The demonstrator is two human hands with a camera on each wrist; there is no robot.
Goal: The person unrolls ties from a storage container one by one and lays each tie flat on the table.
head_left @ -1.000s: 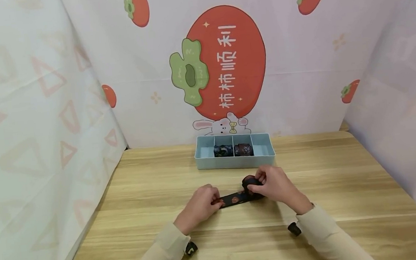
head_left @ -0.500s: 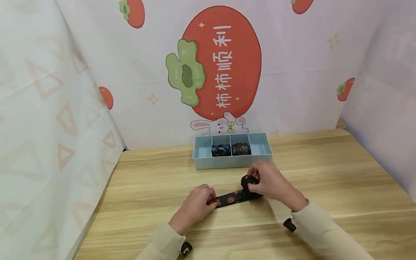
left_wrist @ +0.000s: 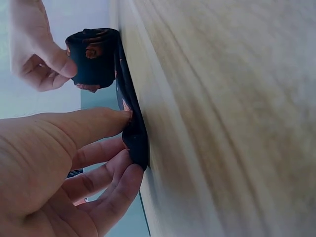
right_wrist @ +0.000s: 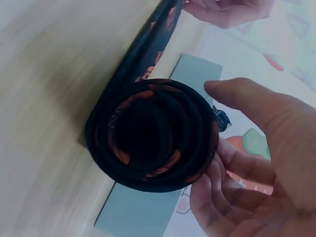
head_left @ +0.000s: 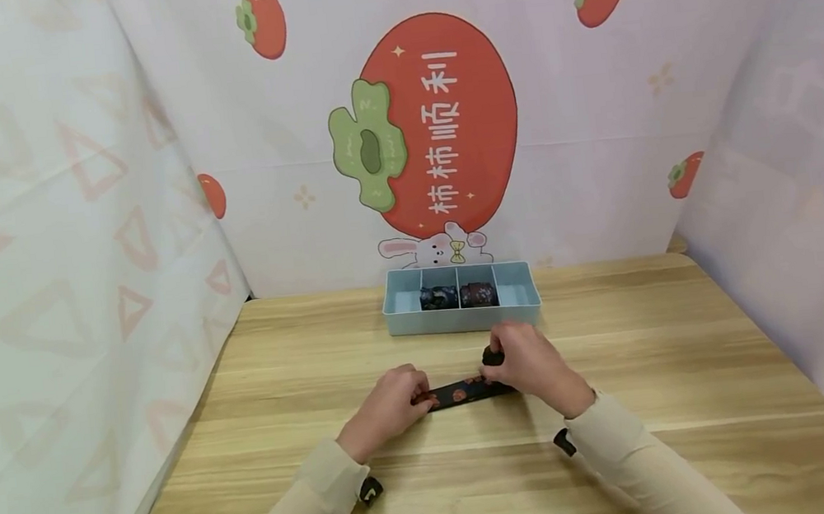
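**Flat cloth strip (head_left: 458, 392) lying crosswise, its roll (left_wrist: 94, 61) at the right-hand end**

A wood-grain surface (head_left: 689, 346) meets a persimmon-printed backdrop (head_left: 584, 191) at its far edge. Against this stands a pale blue divided box (head_left: 433, 322), its long side parallel to the backdrop; the two middle compartments hold a dark blue cloth roll (head_left: 438, 297) and, to its right, a maroon cloth roll (head_left: 478, 294).

On the near side of the box, the black, orange-patterned strip runs left to right, tilting slightly away from the person toward the right. The left hand (head_left: 388, 400) pinches its free end close to the surface, thumb on the cloth. The right hand (head_left: 529, 357), the nearer of the two to the box, grips the roll, thumb on one side and fingers curled on the other.

The governing relation is a right angle: the roll's axis crosses the strip's length, and its spiral end faces the right-wrist camera. The flat run between the hands leads leftward from the roll directly to the left fingers. Whether the roll itself touches the surface cannot be told.
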